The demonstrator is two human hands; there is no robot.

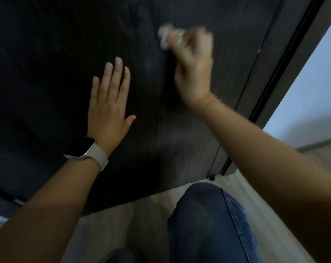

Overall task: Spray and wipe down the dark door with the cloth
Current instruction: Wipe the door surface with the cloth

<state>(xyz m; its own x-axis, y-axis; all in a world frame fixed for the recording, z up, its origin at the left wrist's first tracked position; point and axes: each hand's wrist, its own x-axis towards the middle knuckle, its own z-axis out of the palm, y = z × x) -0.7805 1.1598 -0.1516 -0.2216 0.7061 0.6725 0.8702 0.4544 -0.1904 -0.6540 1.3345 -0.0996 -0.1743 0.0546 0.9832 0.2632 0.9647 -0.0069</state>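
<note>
Door (47, 54), dark wood-grain, braced by left hand (108, 103), fingers straight and flat.
Pale cloth (167, 36), blurred, apparently bunched in right hand's (194, 67) curled fingers against the door. No writing legible on the watch (80, 148).

Left hand (109, 103) flat on door (47, 54); upper-left panel free

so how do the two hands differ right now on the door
The left hand lies flat on the dark door with fingers straight, holding nothing; the right hand is curled, with a crumpled pale cloth in its grip. The left is sharp and wears a watch; the right is blurred and bare-wristed. Both reach up to the same door.
</note>
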